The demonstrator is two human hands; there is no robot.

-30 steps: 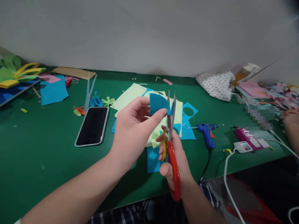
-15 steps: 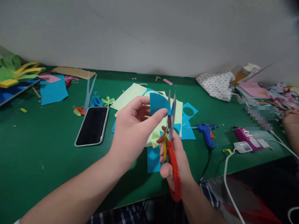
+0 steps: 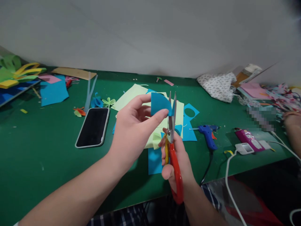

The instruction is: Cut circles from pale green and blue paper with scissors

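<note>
My left hand point(image 3: 134, 128) pinches a folded piece of blue paper point(image 3: 160, 103) between thumb and fingers, its upper right edge curved. My right hand point(image 3: 181, 160) is closed round the handles of a pair of scissors point(image 3: 173, 147), one handle red and the other yellow. The blades point up and stand slightly apart, with the right edge of the blue paper between them. Beneath both hands lie pale green paper sheets point(image 3: 131, 94) and blue scraps, one with a round hole point(image 3: 198, 110). A pale green paper loop shape point(image 3: 156, 140) is partly hidden behind my hands.
A phone point(image 3: 92, 127) lies left, near small blue and green paper flowers point(image 3: 108, 102). To the right are a blue glue gun point(image 3: 208, 135), a purple device point(image 3: 249, 139) with white cables, and a patterned cloth point(image 3: 217, 86). Another person's arm point(image 3: 293, 128) rests at the right edge.
The scissor blades have drawn slightly closer together at the paper's right edge. My left hand and the blue paper are almost unmoved.
</note>
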